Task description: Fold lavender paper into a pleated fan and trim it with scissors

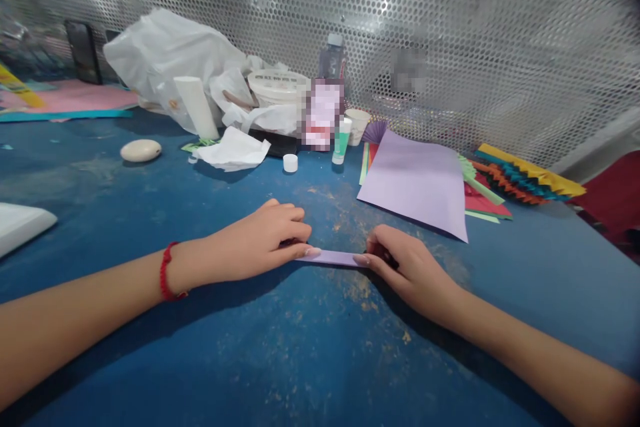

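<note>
A narrow strip of lilac paper point(333, 257) lies flat on the blue tabletop point(210, 353) in front of me. My left hand point(255, 245) pinches its left end between thumb and fingers, and a red cord bracelet point(166, 271) circles that wrist. My right hand point(400, 265) grips the opposite end. Both hands rest on the table, and their fingers hide the strip's ends. A larger lilac paper sheet point(415, 185) lies just beyond my right hand, not touching it.
Folded multicoloured paper point(525, 177) and red and green paper sheets point(485, 200) lie at the right. Farther back stand a white plastic bag point(165, 60), a white tub point(277, 88), a bottle point(333, 57) and a green-and-white tube point(340, 140). A perforated metal screen point(450, 33) rises behind.
</note>
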Demonstrator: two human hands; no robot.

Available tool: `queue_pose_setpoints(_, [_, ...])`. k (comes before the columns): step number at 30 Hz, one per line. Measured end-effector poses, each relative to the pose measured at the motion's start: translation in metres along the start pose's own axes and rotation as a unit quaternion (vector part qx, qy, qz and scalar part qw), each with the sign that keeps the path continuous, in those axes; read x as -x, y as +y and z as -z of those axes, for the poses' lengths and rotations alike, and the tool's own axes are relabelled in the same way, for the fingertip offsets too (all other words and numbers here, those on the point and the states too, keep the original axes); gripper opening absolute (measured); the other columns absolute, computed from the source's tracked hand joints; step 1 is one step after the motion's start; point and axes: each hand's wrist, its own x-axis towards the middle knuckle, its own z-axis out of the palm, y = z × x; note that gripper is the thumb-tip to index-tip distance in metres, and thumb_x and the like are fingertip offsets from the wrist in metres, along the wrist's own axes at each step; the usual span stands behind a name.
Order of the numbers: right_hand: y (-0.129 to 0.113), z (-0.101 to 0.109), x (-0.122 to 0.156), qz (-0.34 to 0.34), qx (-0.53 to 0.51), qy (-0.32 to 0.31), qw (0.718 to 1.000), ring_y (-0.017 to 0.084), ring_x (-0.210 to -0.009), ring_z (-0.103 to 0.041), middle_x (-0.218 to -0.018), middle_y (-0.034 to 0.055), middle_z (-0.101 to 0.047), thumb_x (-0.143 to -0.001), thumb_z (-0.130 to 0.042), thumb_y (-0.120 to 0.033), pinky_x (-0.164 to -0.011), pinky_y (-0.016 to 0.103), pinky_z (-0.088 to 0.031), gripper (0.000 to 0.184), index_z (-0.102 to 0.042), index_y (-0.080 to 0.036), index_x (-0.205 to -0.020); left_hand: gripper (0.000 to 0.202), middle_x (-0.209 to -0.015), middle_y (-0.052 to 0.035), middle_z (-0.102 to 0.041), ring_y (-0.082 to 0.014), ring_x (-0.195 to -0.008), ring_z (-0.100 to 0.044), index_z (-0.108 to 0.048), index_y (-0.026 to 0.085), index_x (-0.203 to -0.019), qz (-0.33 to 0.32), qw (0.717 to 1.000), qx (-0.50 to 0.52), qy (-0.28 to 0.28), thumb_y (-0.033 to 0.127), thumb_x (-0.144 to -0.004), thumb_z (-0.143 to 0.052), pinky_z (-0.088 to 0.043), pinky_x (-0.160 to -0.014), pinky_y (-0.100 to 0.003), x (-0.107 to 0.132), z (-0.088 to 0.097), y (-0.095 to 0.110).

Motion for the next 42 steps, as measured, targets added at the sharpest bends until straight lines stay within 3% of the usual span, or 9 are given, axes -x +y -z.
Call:
queue_pose_setpoints(15, [0.002,0.000,0.001,0.006,0.001,0.000,1.000,0.016,-0.072,-0.049,-0.083,0.0002,-0.057,-0.101,-0.059,-0.027,-0.066,0.028,-0.036,0.018,-0.050,-0.021,-0.087,0.037,-0.081,0.0004,-0.051,-0.0199,-0.080,-0.049,-0.058,0.020,-0.080,-0.018,0.999,-0.038,-0.008,0.041,-0.107,-0.045,-0.026,-0.077,-0.033,0.000,-0.002,-0.003])
queue_pose_setpoints(20, [0.003,-0.001,0.002,0.010,-0.010,-0.006,1.000,0.018,-0.075,-0.050,-0.083,0.0004,-0.057,-0.102,-0.060,-0.028,-0.067,0.029,-0.036,0.018,-0.051,-0.021,-0.088,0.032,-0.083,-0.0004,-0.050,-0.0204,-0.078,-0.048,-0.057,0.020,-0.083,-0.055,0.989,-0.137,0.013,0.034,-0.108,-0.043,-0.025,-0.076,-0.035,0.001,-0.004,-0.001])
queue_pose_setpoints(25, [0.002,-0.001,0.004,0.011,0.018,0.010,1.000,0.020,-0.081,-0.052,-0.089,0.0032,-0.057,-0.101,-0.062,-0.028,-0.071,0.032,-0.042,0.014,-0.054,-0.020,-0.093,0.033,-0.090,-0.0038,-0.051,-0.0234,-0.082,-0.048,-0.055,0.021,-0.087,-0.067,0.971,-0.227,0.045,0.042,-0.107,-0.040,-0.028,-0.077,-0.038,0.002,-0.007,-0.003])
queue_pose_setpoints(27, [0.002,0.000,0.004,0.019,0.042,0.026,0.999,0.023,-0.086,-0.055,-0.094,0.0059,-0.059,-0.099,-0.064,-0.028,-0.075,0.035,-0.046,0.013,-0.056,-0.019,-0.094,0.034,-0.102,-0.0073,-0.055,-0.0261,-0.094,-0.052,-0.057,0.021,-0.096,-0.055,0.971,-0.224,0.063,0.047,-0.107,-0.038,-0.032,-0.086,-0.041,0.002,-0.011,-0.006])
queue_pose_setpoints(29, [0.002,-0.001,0.003,0.045,0.082,0.049,0.994,0.026,-0.095,-0.058,-0.103,0.0100,-0.062,-0.099,-0.064,-0.030,-0.081,0.041,-0.051,0.014,-0.061,-0.018,-0.103,0.037,-0.127,-0.0121,-0.055,-0.0302,-0.120,-0.050,-0.057,0.022,-0.119,-0.038,0.976,-0.201,0.072,0.051,-0.107,-0.037,-0.032,-0.101,-0.045,0.003,-0.015,-0.010])
queue_pose_setpoints(32, [-0.002,-0.005,0.003,0.113,0.155,0.069,0.979,0.030,-0.120,-0.056,-0.130,0.0150,-0.062,-0.106,-0.050,-0.025,-0.099,0.051,-0.049,0.027,-0.060,-0.019,-0.130,0.052,-0.162,-0.0111,-0.033,-0.0315,-0.150,-0.027,-0.029,0.032,-0.156,-0.007,0.988,-0.149,0.043,0.053,-0.108,-0.032,-0.020,-0.118,-0.052,0.004,-0.022,-0.015])
queue_pose_setpoints(35, [-0.013,-0.013,0.007,0.159,0.174,0.038,0.971,0.025,-0.141,-0.045,-0.150,0.0139,-0.053,-0.110,-0.032,-0.022,-0.116,0.050,-0.039,0.041,-0.054,-0.017,-0.144,0.060,-0.170,-0.0059,-0.020,-0.0308,-0.157,-0.016,-0.011,0.040,-0.162,0.015,0.994,-0.111,-0.008,0.057,-0.108,-0.028,-0.012,-0.124,-0.057,0.004,-0.025,-0.016])
queue_pose_setpoints(38, [-0.026,-0.019,0.014,0.141,0.144,-0.048,0.978,0.024,-0.152,-0.032,-0.162,0.0141,-0.039,-0.111,-0.031,-0.041,-0.124,0.046,-0.031,0.056,-0.038,-0.009,-0.156,0.061,-0.171,-0.0053,-0.019,-0.0310,-0.158,-0.015,-0.013,0.040,-0.162,0.032,0.994,-0.096,-0.033,0.060,-0.107,-0.027,-0.010,-0.125,-0.059,0.004,-0.022,-0.010])
queue_pose_setpoints(42, [-0.031,-0.013,0.017,0.107,0.107,-0.160,0.976,0.022,-0.157,-0.015,-0.169,0.0093,-0.016,-0.105,-0.031,-0.066,-0.129,0.043,-0.017,0.081,-0.016,-0.013,-0.164,0.062,-0.172,-0.0060,-0.014,-0.0319,-0.159,-0.012,-0.013,0.042,-0.162,0.050,0.993,-0.084,-0.070,0.063,-0.105,-0.025,-0.011,-0.125,-0.061,0.004,-0.013,-0.004])
